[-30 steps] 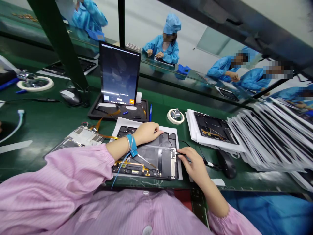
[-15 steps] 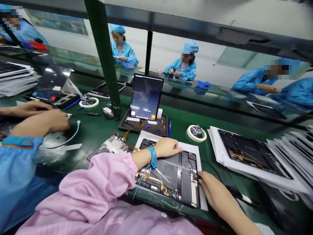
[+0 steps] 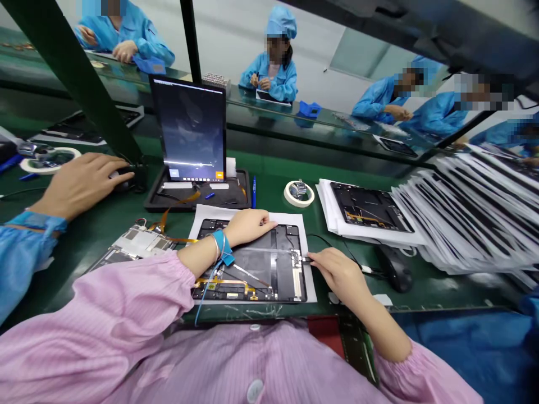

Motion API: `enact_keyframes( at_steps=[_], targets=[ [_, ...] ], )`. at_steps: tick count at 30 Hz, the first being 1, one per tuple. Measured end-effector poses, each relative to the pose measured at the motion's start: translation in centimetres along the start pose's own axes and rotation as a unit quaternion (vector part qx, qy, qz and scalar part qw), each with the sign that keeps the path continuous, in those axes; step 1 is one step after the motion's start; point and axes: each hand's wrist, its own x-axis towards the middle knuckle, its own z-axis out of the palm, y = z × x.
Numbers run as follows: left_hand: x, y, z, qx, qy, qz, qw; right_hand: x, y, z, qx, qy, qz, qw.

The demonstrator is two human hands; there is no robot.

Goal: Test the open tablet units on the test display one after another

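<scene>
a co-worker's hand [image 3: 84,182] is now stretched out at left (the work seems undisturbed); on the desk [image 3: 272,193], the opened tablet [image 3: 255,261] is touched by the left hand [image 3: 247,226], grip unclear, and a plug [image 3: 306,260] is pinched at its edge by the right hand [image 3: 343,275].

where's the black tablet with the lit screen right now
In the head view, the lit-screen black tablet stands left of centre in a shallow black tray, beyond the open black tablet housing.

Your striped pink shirt [image 3: 219,365] has pale buttons [image 3: 255,390] and gathered cuffs [image 3: 187,280]; your blue wrist strap [image 3: 224,248] trails a thin blue cord [image 3: 204,294]
</scene>
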Motion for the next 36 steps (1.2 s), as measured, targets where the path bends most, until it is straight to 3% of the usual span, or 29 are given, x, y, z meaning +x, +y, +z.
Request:
enact_keyframes(
  at_steps=[7,14,16,19,21,23,24,26,28,32,36],
  targets=[
    [0.1,0.0,-0.2,0.0,0.003,-0.006,1.0,0.6,-0.4,0.5,-0.019,0.015,-0.023,0.999],
    [0.0,0.3,-0.1,-0.044,0.037,0.001,0.998,0.6,0.1,1.6,0.063,0.023,0.006,0.998],
    [0.0,0.3,-1.6,-0.075,0.07,0.062,0.993,0.4,0.5,1.7,0.06,0.015,0.008,0.998],
    [0.0,-1.5,-6.3,-0.096,0.14,0.107,0.98,0.4,1.5,2.1,0.042,0.019,0.001,0.999],
    [-0.6,-4.3,-10.0,-0.08,0.244,0.022,0.966,0.5,2.1,2.4,0.031,0.032,-0.011,0.999],
    [-1.6,-8.2,-12.9,-0.031,0.359,-0.109,0.927,0.5,2.5,2.6,0.023,0.042,-0.021,0.999],
    [-2.1,-10.2,-13.8,0.002,0.377,-0.171,0.91,0.5,2.5,2.7,0.019,0.045,-0.025,0.999],
    [-2.9,-13.8,-14.5,0.051,0.334,-0.236,0.911,0.5,2.6,2.7,0.011,0.046,-0.028,0.998],
    [-3.2,-16.3,-14.1,0.067,0.278,-0.244,0.927,0.5,2.7,2.7,0.003,0.043,-0.023,0.999],
    [-2.9,-17.2,-12.9,0.1,0.278,-0.263,0.918,0.4,2.8,2.6,-0.01,0.033,-0.008,0.999],
    [-2.7,-14.5,-12.6,0.135,0.312,-0.296,0.893,0.4,2.8,2.6,-0.013,0.037,-0.009,0.999]
  ],
)
